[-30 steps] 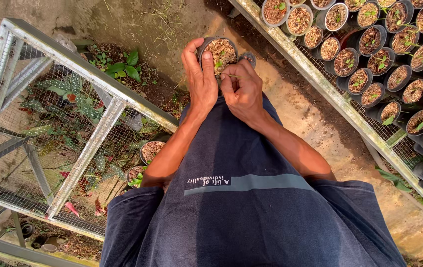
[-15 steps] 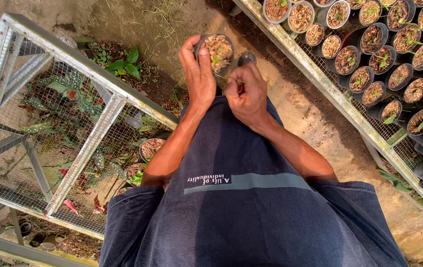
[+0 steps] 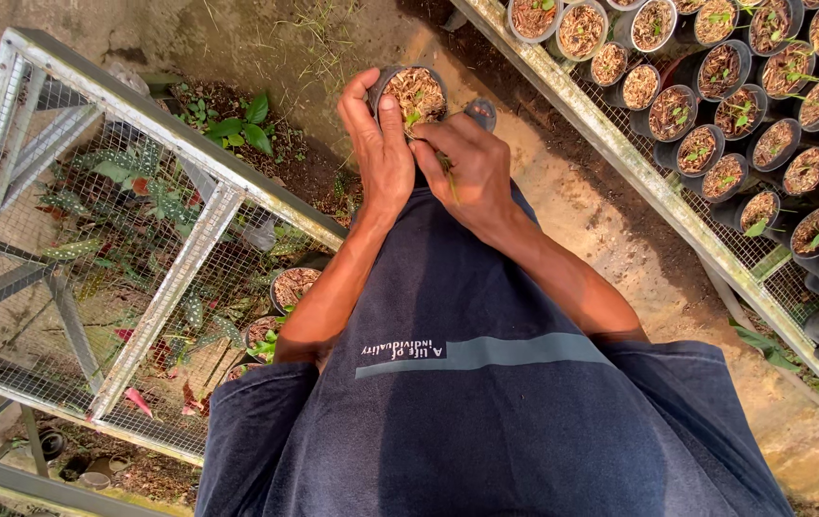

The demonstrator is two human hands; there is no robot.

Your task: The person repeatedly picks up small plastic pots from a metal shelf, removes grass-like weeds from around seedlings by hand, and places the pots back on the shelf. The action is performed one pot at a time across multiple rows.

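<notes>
Bare dirt floor [image 3: 620,220] in daylight; a wire-mesh metal bench [image 3: 93,249] stands left, another mesh bench [image 3: 639,163] of potted seedlings [image 3: 745,115] right.

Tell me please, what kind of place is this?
Probably a plant nursery. Rows of small black plastic pots with seedlings stand on a wire-mesh metal bench, and the left hand holds another small black pot of bark chips above bare earth ground.

Plant nursery, probably outdoors or under shade, can't see overhead. Evidence: metal-framed wire-mesh bench [image 3: 620,158] packed with rows of small black pots [image 3: 716,105] holding bark mix and seedlings, second mesh rack [image 3: 141,249] with foliage under it, bare dirt ground [image 3: 611,230].
</notes>
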